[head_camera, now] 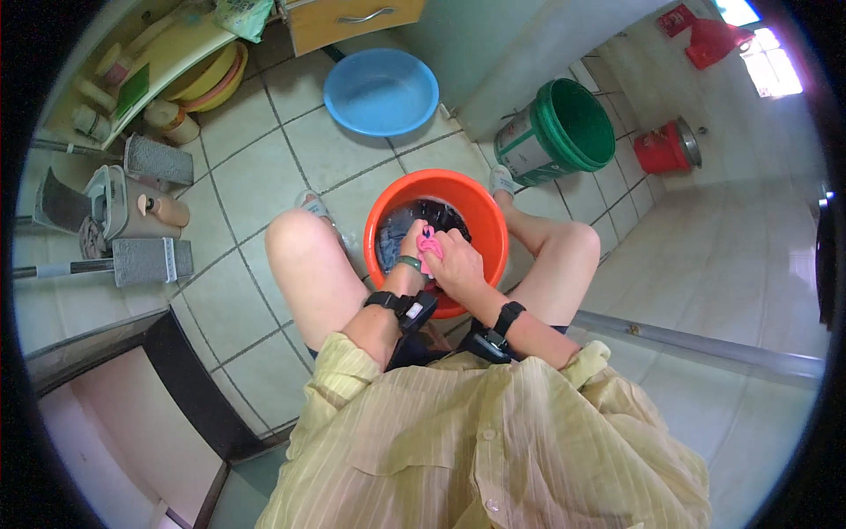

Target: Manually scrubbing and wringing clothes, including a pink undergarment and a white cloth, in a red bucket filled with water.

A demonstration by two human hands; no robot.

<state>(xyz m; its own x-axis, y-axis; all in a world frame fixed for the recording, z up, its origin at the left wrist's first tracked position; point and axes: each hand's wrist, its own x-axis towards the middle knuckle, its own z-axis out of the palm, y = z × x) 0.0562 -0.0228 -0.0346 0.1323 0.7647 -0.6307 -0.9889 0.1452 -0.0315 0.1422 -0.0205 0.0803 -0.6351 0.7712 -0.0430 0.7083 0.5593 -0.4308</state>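
Observation:
An orange plastic bucket [489,264] stands on the floor between my knees. Over it, my left hand [414,243] and my right hand [456,263] are closed together on a bunched pink cloth [430,246], with a small dark blue patch at its top. Beneath them in the bucket lie wet clothes: grey-blue fabric [391,239] at the left and black fabric [444,214] at the back. Some dark red fabric shows below my hands, mostly hidden by them. A green bangle is on my left wrist, and black straps are around both forearms.
Ahead on the tiled floor is a blue basin [381,92]. A green bucket [576,125] stands at front right, with a red container [664,146] beyond it. Flat mops [152,261], a beige pump bottle [168,210] and a shelf [178,59] with stacked basins under it line the left side.

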